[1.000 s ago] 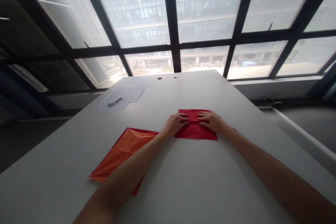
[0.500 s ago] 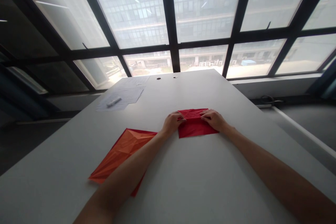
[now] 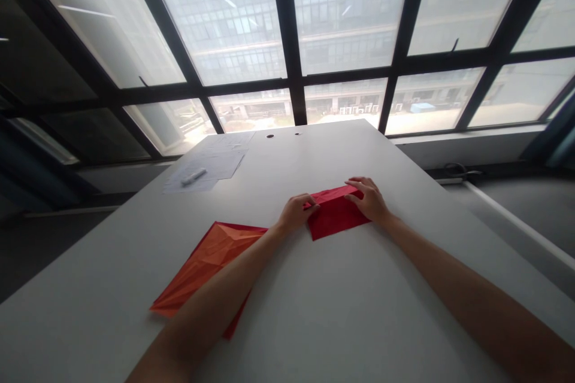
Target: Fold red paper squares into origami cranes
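Two hands, one left hand, one right hand. One red paper. One orange-and-red paper stack, layers unclear. White sheets: at least two. One white tube. One table.

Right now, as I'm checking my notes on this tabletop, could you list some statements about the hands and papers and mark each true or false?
1. The left hand and right hand both touch the red paper. True.
2. The orange paper lies left of the red paper. True.
3. The right hand is on the orange paper. False: it is at the red paper.
4. A pale cylinder lies on the white sheets. True.
5. The red paper overlaps the white sheets. False: they lie apart.
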`<state>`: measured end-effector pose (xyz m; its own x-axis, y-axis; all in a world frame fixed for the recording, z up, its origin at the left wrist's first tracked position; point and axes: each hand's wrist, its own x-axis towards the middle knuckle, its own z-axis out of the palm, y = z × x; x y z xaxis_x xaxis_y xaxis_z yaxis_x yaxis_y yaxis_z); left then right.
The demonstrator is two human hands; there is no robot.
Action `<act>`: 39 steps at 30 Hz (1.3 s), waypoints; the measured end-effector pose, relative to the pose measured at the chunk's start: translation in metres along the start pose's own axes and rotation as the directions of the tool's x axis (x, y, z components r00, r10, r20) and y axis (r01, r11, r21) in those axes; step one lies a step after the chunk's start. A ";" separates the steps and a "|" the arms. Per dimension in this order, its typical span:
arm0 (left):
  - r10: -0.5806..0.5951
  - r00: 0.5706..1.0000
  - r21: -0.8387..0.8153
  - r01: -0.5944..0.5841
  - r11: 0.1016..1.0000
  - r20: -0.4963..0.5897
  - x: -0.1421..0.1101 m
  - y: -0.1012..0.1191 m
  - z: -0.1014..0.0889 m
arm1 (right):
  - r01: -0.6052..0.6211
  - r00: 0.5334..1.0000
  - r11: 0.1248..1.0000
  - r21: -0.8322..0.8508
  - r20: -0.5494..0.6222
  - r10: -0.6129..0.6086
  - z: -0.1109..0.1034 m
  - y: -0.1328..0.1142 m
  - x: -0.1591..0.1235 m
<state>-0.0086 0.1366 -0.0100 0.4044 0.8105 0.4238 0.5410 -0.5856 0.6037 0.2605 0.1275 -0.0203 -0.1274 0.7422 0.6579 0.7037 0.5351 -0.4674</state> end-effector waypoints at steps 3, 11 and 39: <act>-0.036 0.994 -0.052 0.030 0.998 -0.106 0.003 -0.003 0.001 | 0.016 0.985 0.994 -0.112 -0.167 -0.034 -0.003 -0.008 0.001; -0.038 0.981 -0.164 0.006 0.986 -0.192 0.003 0.007 0.002 | 0.106 0.992 0.944 -0.313 -0.032 -0.123 0.000 -0.037 -0.001; 0.034 0.999 0.113 -0.034 0.993 0.002 0.000 0.006 0.003 | 0.017 0.863 0.976 -0.216 0.496 0.095 0.014 -0.018 -0.012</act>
<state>-0.0036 0.1333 -0.0085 0.4241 0.7901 0.4426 0.6066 -0.6107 0.5090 0.2392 0.1145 -0.0280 -0.3900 0.8915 0.2305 0.8360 0.4478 -0.3173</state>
